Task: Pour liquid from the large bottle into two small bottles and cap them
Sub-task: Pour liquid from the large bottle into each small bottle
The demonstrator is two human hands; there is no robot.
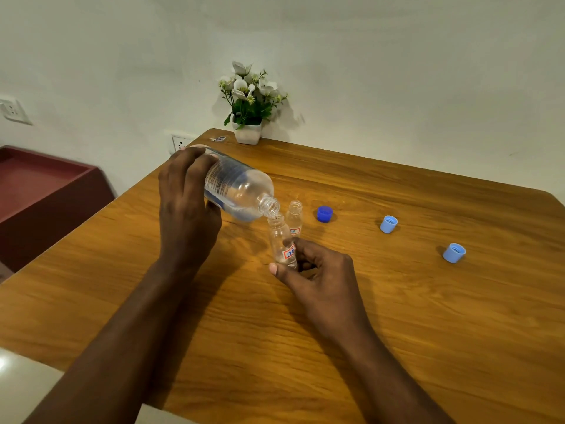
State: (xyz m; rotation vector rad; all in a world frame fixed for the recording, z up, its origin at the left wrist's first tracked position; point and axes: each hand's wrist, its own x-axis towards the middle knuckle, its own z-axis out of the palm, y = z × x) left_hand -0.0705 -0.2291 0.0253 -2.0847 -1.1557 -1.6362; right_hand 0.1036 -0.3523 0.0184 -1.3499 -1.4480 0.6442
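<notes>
Head view, sole camera.

Progress: the first pour is under way. The left hand (186,203) wraps round the base end of the large bottle (241,188), fingers curled over its body. The bottle is tipped nearly flat, with its open mouth meeting the neck of the near small bottle (281,243). The right hand (318,270) pinches that small bottle low down between thumb and fingers. It stands roughly upright; whether its base rests on the table (397,301) cannot be told. A little clear liquid appears to sit at its bottom, so filling is judged barely begun.

The second small bottle (295,218) stands just behind, open and seemingly empty. Neither small bottle is capped. The nearer light blue cap (454,253) and the farther light blue cap (388,224) lie well to the right, apart from each other. A dark blue cap (324,214), judged to belong to the large bottle, sits near the second small bottle. Outstanding: finish this fill, fill the second, fit both caps.

Materials: all three bottles are clear plastic with threaded necks. The large one carries a printed wrap label, and the small ones carry red-and-blue stickers. The caps are ribbed plastic. The table is smooth, wood-grained, with rounded corners. A white pot of artificial flowers (248,133) stands at the far edge.
</notes>
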